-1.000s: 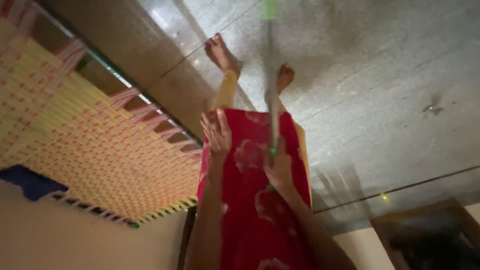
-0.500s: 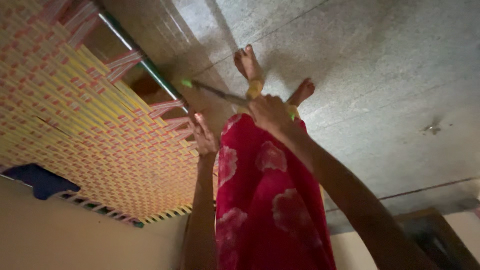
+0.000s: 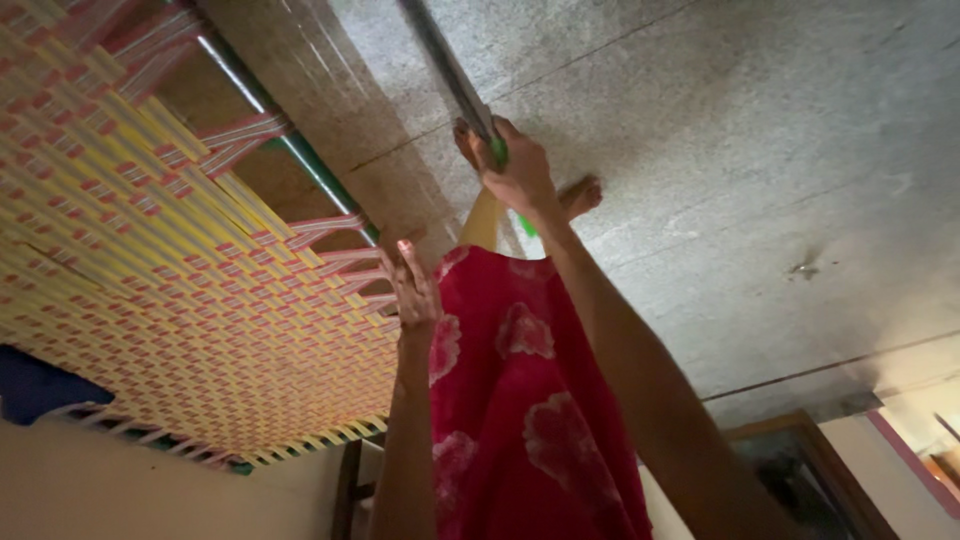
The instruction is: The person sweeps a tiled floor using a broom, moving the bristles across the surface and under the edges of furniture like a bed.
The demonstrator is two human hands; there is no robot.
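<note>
Cot [image 3: 150, 260] with woven yellow-and-red strapping is filling space far left of red skirt [image 3: 520, 400]; blue cloth [image 3: 35, 385] is lying on cot's edge. Left hand [image 3: 415, 290] we are holding between cot and skirt, fingers spread wide, gripping nothing. Right hand [image 3: 515, 170] we are stretching out beyond skirt, fist closing round grey stick [image 3: 450, 70] at its green grip. Stick is slanting away from skirt over speckled stone floor [image 3: 760, 150]. Bare foot [image 3: 580, 195] is showing just past skirt's hem.
</note>
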